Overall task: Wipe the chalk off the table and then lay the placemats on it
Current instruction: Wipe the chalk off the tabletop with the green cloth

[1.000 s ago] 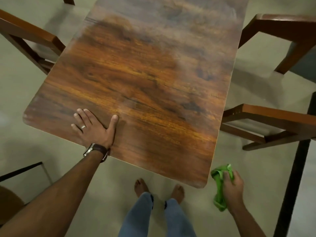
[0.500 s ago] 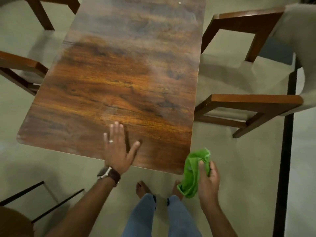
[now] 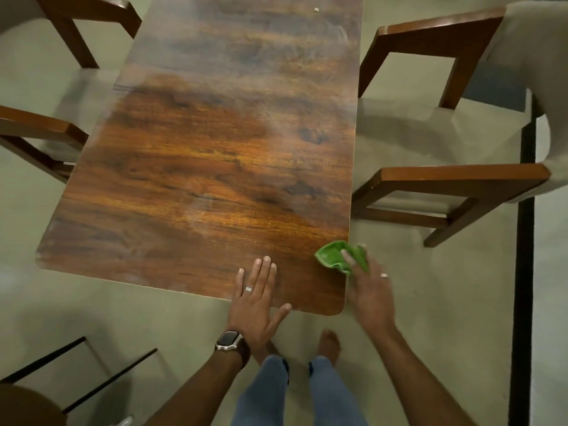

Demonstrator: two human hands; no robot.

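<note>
A long wooden table point(image 3: 221, 155) runs away from me, with a pale chalky haze over its far half and a small white speck point(image 3: 316, 9) near the far end. My left hand point(image 3: 256, 299) lies flat on the near edge, fingers spread, a ring and a watch on it. My right hand point(image 3: 370, 290) is at the near right corner, fingers pressed on a crumpled green cloth point(image 3: 336, 256) that lies on the tabletop at that edge. No placemats are in view.
Wooden chairs stand on both sides: two on the right point(image 3: 455, 186), point(image 3: 430, 35) and two on the left point(image 3: 40, 130), point(image 3: 89, 10). A dark post point(image 3: 524, 272) rises at the right. A black metal frame point(image 3: 80, 373) sits at lower left. My bare feet are under the near edge.
My right hand rose from beside my leg and brought the green cloth onto the table's near right corner. My left hand slid right along the near edge.
</note>
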